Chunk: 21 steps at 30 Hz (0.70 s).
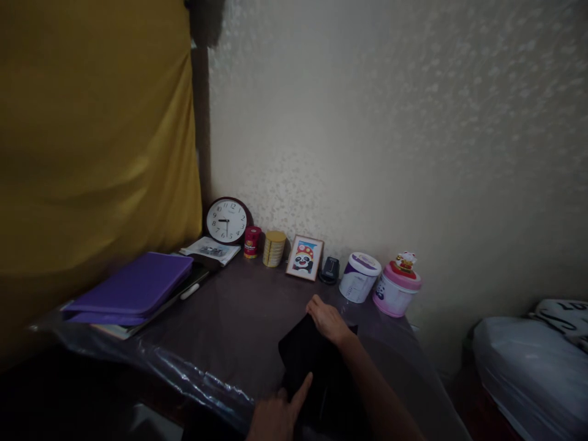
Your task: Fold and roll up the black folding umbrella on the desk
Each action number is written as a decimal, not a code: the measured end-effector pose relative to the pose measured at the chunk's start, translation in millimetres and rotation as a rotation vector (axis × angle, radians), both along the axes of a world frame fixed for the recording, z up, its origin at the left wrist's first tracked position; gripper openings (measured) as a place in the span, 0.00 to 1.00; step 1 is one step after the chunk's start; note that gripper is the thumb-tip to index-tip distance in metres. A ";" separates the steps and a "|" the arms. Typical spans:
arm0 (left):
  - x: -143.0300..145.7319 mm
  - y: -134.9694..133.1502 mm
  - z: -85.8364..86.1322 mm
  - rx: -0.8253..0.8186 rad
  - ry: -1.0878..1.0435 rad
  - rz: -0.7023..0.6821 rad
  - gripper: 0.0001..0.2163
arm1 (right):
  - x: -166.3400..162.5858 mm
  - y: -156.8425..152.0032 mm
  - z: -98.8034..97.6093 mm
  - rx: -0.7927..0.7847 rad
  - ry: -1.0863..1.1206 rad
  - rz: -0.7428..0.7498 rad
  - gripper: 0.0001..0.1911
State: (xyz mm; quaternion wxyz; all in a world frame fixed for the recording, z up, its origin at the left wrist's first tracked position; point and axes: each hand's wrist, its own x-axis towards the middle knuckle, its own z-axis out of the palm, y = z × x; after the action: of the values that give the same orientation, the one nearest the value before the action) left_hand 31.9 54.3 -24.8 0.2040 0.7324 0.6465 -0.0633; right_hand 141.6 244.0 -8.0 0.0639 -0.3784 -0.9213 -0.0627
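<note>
Holds a black flat item (296, 349) by its upper edge in the right grip (327, 320), over the near part of the tabletop (234, 318). Extends an index finger (303, 391) toward it from the left grip (275, 418); cannot tell how wide or narrow. Beyond, a framed panda picture (305, 257) between a yellow tin (274, 249) and a white-and-purple tub (359, 278).

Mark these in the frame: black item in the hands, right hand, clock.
Black item (301, 346): head view, on its upper part.
Right hand (327, 320): head view, on the back.
Clock (226, 220): head view, on the dial.
</note>
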 end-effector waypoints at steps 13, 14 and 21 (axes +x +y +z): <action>-2.1 5.4 -13.9 0.037 -0.085 0.087 0.34 | 25.7 -75.1 -10.0 -0.165 0.131 0.236 0.10; -2.5 5.8 -13.8 0.030 -0.086 0.083 0.34 | 28.3 -79.5 -13.5 -0.172 0.128 0.229 0.11; -1.3 8.8 -11.2 -0.026 -0.107 0.099 0.36 | 30.0 -64.7 -29.1 -0.163 0.080 0.212 0.19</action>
State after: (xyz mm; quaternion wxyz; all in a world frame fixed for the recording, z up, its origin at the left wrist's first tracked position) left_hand 30.6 63.0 -36.0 0.2504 0.6991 0.6694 -0.0223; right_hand 171.5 179.3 -37.1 0.0758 -0.2849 -0.9549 0.0344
